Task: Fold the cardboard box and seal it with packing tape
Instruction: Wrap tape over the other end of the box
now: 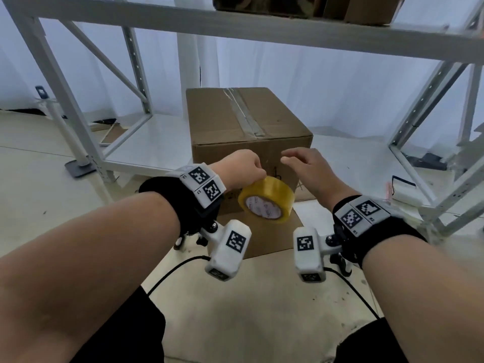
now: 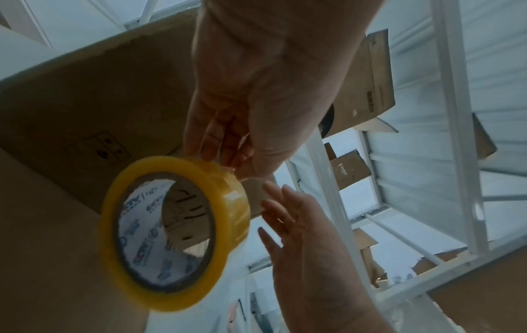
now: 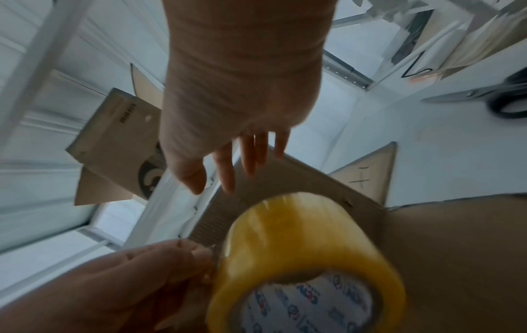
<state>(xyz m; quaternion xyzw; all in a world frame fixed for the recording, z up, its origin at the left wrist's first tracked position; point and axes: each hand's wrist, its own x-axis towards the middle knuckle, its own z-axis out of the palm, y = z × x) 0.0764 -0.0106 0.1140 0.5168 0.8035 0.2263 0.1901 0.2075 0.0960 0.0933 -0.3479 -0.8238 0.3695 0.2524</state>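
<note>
A closed brown cardboard box [image 1: 248, 119] stands on the floor in front of me, with clear tape along its top seam. My left hand [image 1: 245, 167] pinches the outer edge of a yellow roll of packing tape [image 1: 267, 199], which hangs in front of the box's near face. From the left wrist the tape roll [image 2: 174, 232] dangles from my fingertips [image 2: 225, 157]. My right hand [image 1: 301, 163] hovers to the right of the roll with fingers spread and holds nothing. In the right wrist view its fingers [image 3: 248, 157] reach toward the box [image 3: 299, 180], above the roll [image 3: 302, 259].
A flat piece of cardboard [image 1: 264, 234] lies on the floor under the box's near side. White metal shelving [image 1: 86, 132] frames the box on both sides, and its upper shelf [image 1: 235, 24] carries more cardboard boxes. Black cables [image 1: 167, 276] run across the floor near my knees.
</note>
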